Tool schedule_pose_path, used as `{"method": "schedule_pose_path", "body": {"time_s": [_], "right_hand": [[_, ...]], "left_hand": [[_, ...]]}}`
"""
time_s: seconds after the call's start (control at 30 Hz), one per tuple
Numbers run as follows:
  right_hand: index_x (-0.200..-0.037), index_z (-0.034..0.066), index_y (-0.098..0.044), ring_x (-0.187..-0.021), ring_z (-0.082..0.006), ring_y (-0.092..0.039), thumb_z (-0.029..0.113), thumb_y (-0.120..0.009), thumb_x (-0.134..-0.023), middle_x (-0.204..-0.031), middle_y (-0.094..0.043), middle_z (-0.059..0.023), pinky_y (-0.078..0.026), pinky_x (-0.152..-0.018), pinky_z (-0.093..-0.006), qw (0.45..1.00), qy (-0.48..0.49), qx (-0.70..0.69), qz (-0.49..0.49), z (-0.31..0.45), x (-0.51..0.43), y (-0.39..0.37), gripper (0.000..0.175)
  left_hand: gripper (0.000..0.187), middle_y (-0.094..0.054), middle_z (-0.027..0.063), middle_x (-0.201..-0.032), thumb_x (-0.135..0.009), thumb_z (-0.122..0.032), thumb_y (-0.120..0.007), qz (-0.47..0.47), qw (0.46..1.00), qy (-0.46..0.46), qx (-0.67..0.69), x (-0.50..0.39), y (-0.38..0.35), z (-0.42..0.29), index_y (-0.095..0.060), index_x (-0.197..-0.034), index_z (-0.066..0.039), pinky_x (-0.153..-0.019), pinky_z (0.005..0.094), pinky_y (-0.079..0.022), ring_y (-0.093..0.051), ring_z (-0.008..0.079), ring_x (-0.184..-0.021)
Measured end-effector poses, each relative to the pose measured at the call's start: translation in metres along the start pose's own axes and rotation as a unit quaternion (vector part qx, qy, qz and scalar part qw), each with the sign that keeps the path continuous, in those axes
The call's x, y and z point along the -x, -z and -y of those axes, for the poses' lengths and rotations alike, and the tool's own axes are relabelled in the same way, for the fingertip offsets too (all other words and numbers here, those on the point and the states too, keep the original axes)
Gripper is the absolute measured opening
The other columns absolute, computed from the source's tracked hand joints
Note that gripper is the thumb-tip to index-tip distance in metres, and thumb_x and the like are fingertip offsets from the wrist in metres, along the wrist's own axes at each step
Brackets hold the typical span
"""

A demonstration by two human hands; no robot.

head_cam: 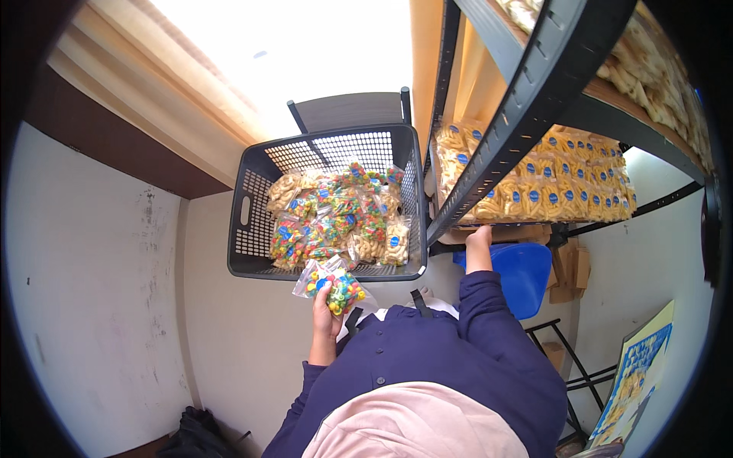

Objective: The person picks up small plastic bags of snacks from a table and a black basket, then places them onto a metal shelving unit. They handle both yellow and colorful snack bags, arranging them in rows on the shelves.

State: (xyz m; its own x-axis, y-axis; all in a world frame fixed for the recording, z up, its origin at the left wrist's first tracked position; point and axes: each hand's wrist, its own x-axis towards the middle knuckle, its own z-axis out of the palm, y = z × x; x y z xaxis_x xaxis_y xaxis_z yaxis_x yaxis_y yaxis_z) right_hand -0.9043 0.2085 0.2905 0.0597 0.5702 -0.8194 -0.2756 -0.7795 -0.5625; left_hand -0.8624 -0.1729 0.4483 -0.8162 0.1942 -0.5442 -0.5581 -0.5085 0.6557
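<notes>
My left hand [326, 314] is closed on a clear plastic bag of colourful round snacks [339, 291], just in front of the near rim of a black plastic basket [338, 277]. Inside the basket lie many bags of colourful snacks [338, 207] and some bags of pale curled snacks [396, 240]. To the right, my right hand [483, 235] reaches up to the edge of a shelf that holds rows of bagged yellow snacks with blue labels [544, 197]. Its fingers are partly hidden at that edge, so whether it holds anything does not show.
The basket rests against a dark chair [349, 111]. A slotted metal shelf post [509, 114] rises between the basket and the shelf. Below the shelf are a blue plastic chair or bin [521, 280] and cardboard [570, 272]. Black metal legs [584, 372] stand at the lower right.
</notes>
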Motion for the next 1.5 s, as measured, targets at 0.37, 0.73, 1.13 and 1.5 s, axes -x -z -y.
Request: {"method": "schedule_pose_path", "body": {"time_s": [0.37,0.73,1.13,1.5], "right_hand": [[-0.115,-0.0054,-0.047,-0.101,-0.0284,-0.052,0.020,-0.038,-0.083,-0.119,-0.049,-0.0136,-0.044,-0.087,-0.0428,0.998,0.027,-0.045,0.027,0.004,0.011,-0.008,0.042],[-0.117,0.0101,-0.051,-0.108,-0.0256,-0.049,0.032,-0.025,-0.085,-0.119,-0.051,-0.0084,-0.037,-0.094,-0.0425,0.992,-0.027,-0.030,0.116,0.002,-0.038,-0.008,0.046],[-0.099,0.0056,-0.060,-0.089,-0.0180,-0.051,0.032,-0.035,-0.085,-0.103,-0.057,-0.0079,-0.035,-0.086,-0.0342,0.985,0.138,0.099,-0.043,-0.006,0.001,0.033,0.039],[-0.083,0.0021,-0.058,-0.064,-0.0214,-0.053,0.010,-0.056,-0.078,-0.073,-0.055,-0.0108,-0.041,-0.060,-0.0317,0.521,0.518,0.506,0.451,-0.123,0.226,0.004,0.010]], "left_hand": [[0.037,-0.059,0.0100,-0.097,-0.084,-0.029,-0.046,0.005,1.000,-0.001,-0.011,-0.022,0.013,-0.025,-0.046,-0.112,-0.003,-0.067,0.0322,-0.051,-0.061,0.0220,-0.088],[0.033,-0.060,0.0127,-0.098,-0.085,-0.029,-0.045,0.005,1.000,0.019,0.017,-0.033,0.016,-0.030,-0.048,-0.106,-0.003,-0.069,0.0309,-0.050,-0.061,0.0230,-0.086],[0.038,-0.058,0.0142,-0.101,-0.086,-0.026,-0.044,0.013,0.999,0.032,0.013,-0.065,0.029,-0.040,-0.043,-0.114,-0.001,-0.069,0.0310,-0.051,-0.061,0.0236,-0.089],[0.035,-0.059,0.0128,-0.099,-0.085,-0.022,-0.047,-0.079,0.996,0.026,0.039,-0.104,0.088,-0.089,-0.044,-0.113,-0.002,-0.063,0.0318,-0.052,-0.061,0.0235,-0.089]]}}
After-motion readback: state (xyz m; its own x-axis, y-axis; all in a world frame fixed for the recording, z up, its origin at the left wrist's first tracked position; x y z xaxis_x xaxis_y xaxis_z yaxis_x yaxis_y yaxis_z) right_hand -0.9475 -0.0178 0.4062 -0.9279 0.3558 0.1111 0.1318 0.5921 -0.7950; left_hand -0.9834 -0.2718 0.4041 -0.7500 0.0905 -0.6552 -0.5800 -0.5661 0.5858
